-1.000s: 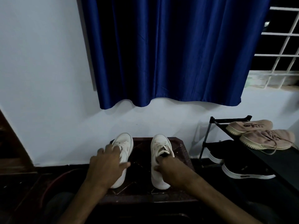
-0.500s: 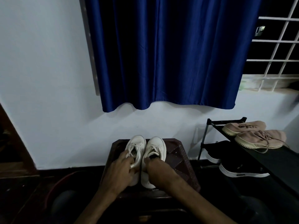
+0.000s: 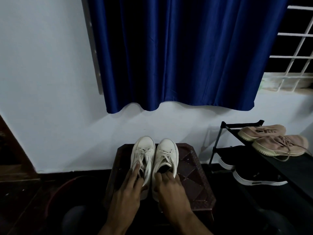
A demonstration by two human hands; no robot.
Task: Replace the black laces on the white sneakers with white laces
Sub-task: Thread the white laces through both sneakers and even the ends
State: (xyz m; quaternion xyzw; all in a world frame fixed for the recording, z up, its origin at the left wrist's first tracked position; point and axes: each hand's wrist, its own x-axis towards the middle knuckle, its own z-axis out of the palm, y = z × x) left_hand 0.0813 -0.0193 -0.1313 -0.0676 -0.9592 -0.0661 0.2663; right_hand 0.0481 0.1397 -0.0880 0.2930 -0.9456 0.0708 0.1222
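Head view: white sneakers [image 3: 166, 148] on dark stool [image 3: 192, 177] (blue curtain [image 3: 177, 56] behind); left hand [image 3: 127, 192] rests flat, right hand [image 3: 169, 187] grips one.

Stool [image 3: 191, 177] top mostly taken: L sneaker [image 3: 144, 153] & R sneaker [image 3: 167, 155] sit side by side, at most a slit btwn, no way thru there. Heels at 6 are covered: L hand [image 3: 129, 190] lies w/ straight fingers on L sneaker, R hand [image 3: 169, 185] curls round R sneaker's collar. Bare stool top at 3 of the pair, thinner strip at 9. Toes at 12 reach the stool's far edge; wall [image 3: 50, 99] close behind blocks further reach. Open air above the pair up to curtain [image 3: 169, 56] hem. Rack [image 3: 218, 139] at 2-3, near stool w/ a floor gap btwn; pink shoes [image 3: 279, 145] & black shoes [image 3: 254, 177] fill its shelves. Red rim [image 3: 67, 179] on floor at 8.
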